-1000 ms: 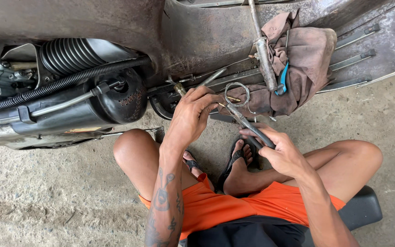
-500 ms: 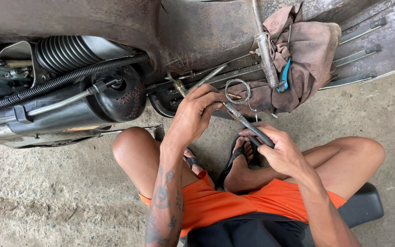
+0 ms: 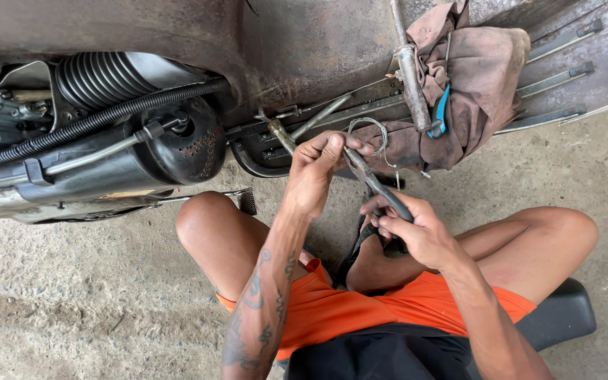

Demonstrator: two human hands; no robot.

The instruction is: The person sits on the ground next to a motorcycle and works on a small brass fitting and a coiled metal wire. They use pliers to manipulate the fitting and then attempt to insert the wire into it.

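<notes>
We're low on the concrete floor, knees apart, tucked against the rusty underside of a scooter. Our right hand is closed around the dark handles of the pliers, and the tool slants up and away from it toward our left hand. The left hand is curled, thumb and fingertips pressed together right at the pliers' nose; it looks like they pinch the end of the thin wire there, though the contact point is too small for us to be sure. That wire loops in a pale ring just above the left hand, lying against the brown rag.

The rag is draped well above the right hand, with a blue-handled tool poking out of its folds and a worn metal lever running down beside it. Just left of the left hand a small brass-coloured fitting sticks out from the frame. Farther out on that side sits the black drum-shaped engine cover, with a ribbed black hose crossing it. Beneath both hands we see our orange shorts, and behind the right forearm the edge of a low black seat.
</notes>
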